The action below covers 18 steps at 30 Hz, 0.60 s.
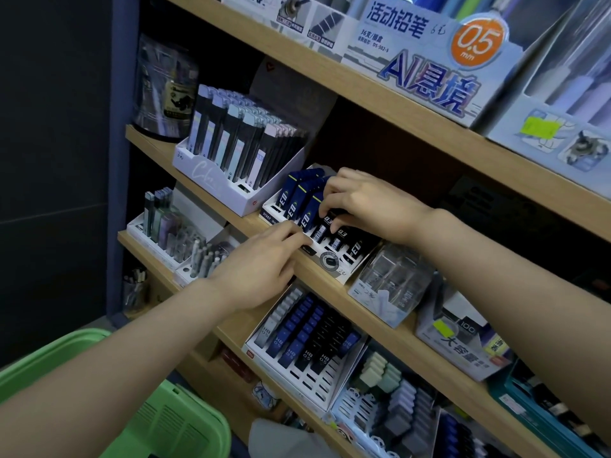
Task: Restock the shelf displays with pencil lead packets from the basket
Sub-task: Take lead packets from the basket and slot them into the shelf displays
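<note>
A white display tray (334, 272) on the middle shelf holds several dark blue pencil lead packets (295, 200) standing in slots. My right hand (360, 201) reaches over the tray and pinches a dark packet (325, 223) in a middle slot between thumb and fingers. My left hand (261, 262) lies with straight fingers against the tray's front edge, fingertips touching near the slots. The green basket (59, 358) sits at the bottom left, its contents out of view.
Another white tray of tall lead packets (238, 140) stands left of the blue ones. A clear plastic box (393, 282) sits right of the tray. Below is a tray of HB 0.5 lead cases (304, 342). The upper shelf carries a 0.5 mm pencil box (426, 57).
</note>
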Available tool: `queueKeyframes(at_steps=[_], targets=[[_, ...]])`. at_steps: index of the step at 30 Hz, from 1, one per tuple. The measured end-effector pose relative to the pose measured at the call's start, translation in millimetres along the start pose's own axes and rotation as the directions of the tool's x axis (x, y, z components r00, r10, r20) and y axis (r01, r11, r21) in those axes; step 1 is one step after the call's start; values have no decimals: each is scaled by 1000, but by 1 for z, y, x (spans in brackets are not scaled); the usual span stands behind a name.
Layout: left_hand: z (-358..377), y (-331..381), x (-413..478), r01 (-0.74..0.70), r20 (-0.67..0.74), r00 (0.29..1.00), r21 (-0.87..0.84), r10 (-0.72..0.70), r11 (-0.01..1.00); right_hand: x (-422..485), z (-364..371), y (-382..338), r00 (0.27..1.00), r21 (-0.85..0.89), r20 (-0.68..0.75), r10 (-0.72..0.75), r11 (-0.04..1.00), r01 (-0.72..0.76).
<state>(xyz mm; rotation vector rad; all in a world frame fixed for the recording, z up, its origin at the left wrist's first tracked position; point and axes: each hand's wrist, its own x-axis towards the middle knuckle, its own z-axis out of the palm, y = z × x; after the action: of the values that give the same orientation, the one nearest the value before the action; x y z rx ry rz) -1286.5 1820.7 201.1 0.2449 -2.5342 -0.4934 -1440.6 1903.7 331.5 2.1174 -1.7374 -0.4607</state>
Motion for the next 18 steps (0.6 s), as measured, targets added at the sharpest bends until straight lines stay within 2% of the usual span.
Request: queueKeyframes(at_steps=[6, 13, 18], targets=[[1, -3, 0, 0, 4, 1000, 22, 0, 1000, 0, 6, 3, 999, 50, -32, -4, 999, 5], [1, -4, 1, -12, -11, 1000, 19, 12, 1000, 0, 14, -6, 990, -44, -117, -82, 996, 77], [-2, -4, 0, -35, 10, 999, 42, 34, 999, -2, 13, -13, 994, -78, -108, -25, 997, 16]])
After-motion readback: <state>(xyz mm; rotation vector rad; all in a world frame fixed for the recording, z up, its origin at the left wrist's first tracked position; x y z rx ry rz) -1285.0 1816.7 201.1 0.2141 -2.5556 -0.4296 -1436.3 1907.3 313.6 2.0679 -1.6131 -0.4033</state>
